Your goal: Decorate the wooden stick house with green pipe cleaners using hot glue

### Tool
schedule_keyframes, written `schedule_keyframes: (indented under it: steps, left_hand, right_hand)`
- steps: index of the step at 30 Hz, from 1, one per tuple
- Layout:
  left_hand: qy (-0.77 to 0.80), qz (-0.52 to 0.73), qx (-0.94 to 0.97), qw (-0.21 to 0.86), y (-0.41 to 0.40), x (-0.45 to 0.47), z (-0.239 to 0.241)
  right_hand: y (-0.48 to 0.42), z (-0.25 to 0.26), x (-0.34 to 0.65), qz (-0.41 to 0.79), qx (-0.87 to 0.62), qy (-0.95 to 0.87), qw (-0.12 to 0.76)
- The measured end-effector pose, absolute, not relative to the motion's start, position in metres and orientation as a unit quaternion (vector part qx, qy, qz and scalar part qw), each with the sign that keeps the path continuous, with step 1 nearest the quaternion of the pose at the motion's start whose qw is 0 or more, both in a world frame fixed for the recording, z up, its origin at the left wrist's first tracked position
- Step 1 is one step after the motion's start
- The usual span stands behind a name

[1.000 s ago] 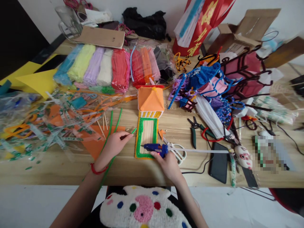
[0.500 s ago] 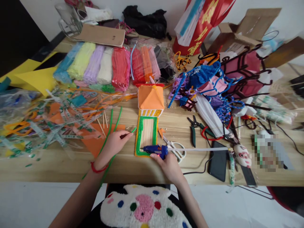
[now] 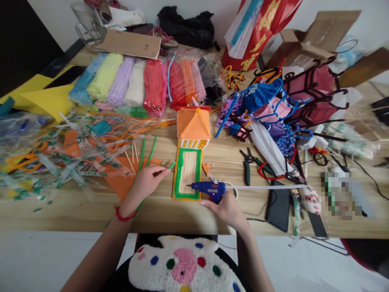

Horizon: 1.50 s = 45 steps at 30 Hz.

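My right hand grips a blue hot glue gun, with a long whitish glue stick sticking out of its back. The nozzle points left over the slatted base, which has a green fuzzy border and an orange-yellow edge. Behind that base stands a small house with an orange roof and striped walls. To the left of the base, my left hand is closed in a pinch on a short piece of green pipe cleaner. Longer green pipe cleaners pass beneath that hand and wrist.
White-handled scissors lie partly hidden behind my right hand. Pliers, a phone and a cable are farther right. Plastic scraps and orange sheets cover the left; bundled pipe cleaners and pipe-cleaner crafts lie behind.
My right hand has moved the glue gun to the right and slightly up, away from the base's left edge. My left hand stays nearly still with the green piece.
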<state>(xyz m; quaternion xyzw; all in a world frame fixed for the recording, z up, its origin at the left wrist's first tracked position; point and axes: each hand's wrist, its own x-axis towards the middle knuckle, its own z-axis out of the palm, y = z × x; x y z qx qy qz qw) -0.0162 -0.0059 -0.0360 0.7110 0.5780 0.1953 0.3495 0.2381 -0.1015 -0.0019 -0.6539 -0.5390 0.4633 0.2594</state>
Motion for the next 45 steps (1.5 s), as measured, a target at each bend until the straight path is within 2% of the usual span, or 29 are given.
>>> schedule_keyframes:
  steps: [5, 8, 11, 14, 17, 19, 22, 25, 27, 29, 31, 34, 36, 39, 41, 43, 45]
  left_hand:
    - [0.587, 0.2, 0.682, 0.389, -0.004, -0.014, -0.018]
    - [0.587, 0.214, 0.654, 0.427, -0.002, -0.01, -0.007]
    - [0.581, 0.23, 0.632, 0.459, 0.002, -0.005, -0.001]
    - [0.572, 0.226, 0.637, 0.466, 0.006, 0.001, 0.003]
    - [0.564, 0.244, 0.646, 0.454, 0.012, 0.006, 0.004]
    - [0.562, 0.274, 0.639, 0.448, 0.016, 0.008, 0.005]
    - [0.557, 0.314, 0.624, 0.449, 0.021, 0.011, 0.009]
    - [0.539, 0.338, 0.613, 0.469, 0.025, 0.02, 0.015]
    - [0.515, 0.35, 0.595, 0.508, 0.025, 0.03, 0.017]
    - [0.492, 0.361, 0.569, 0.552, 0.024, 0.043, 0.014]
    - [0.475, 0.359, 0.543, 0.591, 0.023, 0.055, 0.008]
    - [0.465, 0.351, 0.535, 0.611, 0.023, 0.06, -0.004]
    - [0.475, 0.327, 0.574, 0.581, 0.024, 0.053, -0.012]
    - [0.544, 0.288, 0.663, 0.426, 0.022, 0.034, -0.024]
    - [0.566, 0.258, 0.695, 0.361, 0.019, 0.023, -0.032]
    - [0.58, 0.216, 0.712, 0.33, 0.014, 0.017, -0.038]
    - [0.587, 0.175, 0.727, 0.312, 0.01, 0.017, -0.041]
  right_hand:
    - [-0.08, -0.011, 0.271, 0.441, -0.737, -0.356, 0.367]
    - [-0.057, -0.019, 0.285, 0.471, -0.712, -0.263, 0.45]
    - [-0.037, -0.03, 0.294, 0.454, -0.725, -0.239, 0.459]
    - [-0.027, -0.038, 0.298, 0.416, -0.777, -0.266, 0.391]
    - [-0.024, -0.038, 0.3, 0.258, -0.866, -0.366, 0.224]
    - [-0.025, -0.035, 0.303, 0.162, -0.879, -0.422, 0.15]
    - [-0.027, -0.024, 0.303, 0.1, -0.88, -0.452, 0.107]
    - [-0.034, -0.006, 0.288, 0.08, -0.878, -0.452, 0.135]
    - [-0.039, 0.006, 0.265, 0.14, -0.832, -0.494, 0.211]
    - [-0.044, 0.014, 0.235, 0.318, -0.725, -0.537, 0.291]
    - [-0.049, 0.013, 0.208, 0.439, -0.631, -0.554, 0.321]
    - [-0.052, 0.001, 0.188, 0.463, -0.628, -0.517, 0.352]
    - [-0.052, -0.009, 0.193, 0.464, -0.641, -0.487, 0.37]
    - [-0.049, -0.016, 0.216, 0.43, -0.68, -0.397, 0.443]
    - [-0.048, -0.014, 0.233, 0.419, -0.697, -0.335, 0.475]
    - [-0.049, -0.011, 0.245, 0.435, -0.692, -0.333, 0.47]
    - [-0.052, -0.009, 0.246, 0.461, -0.686, -0.364, 0.429]
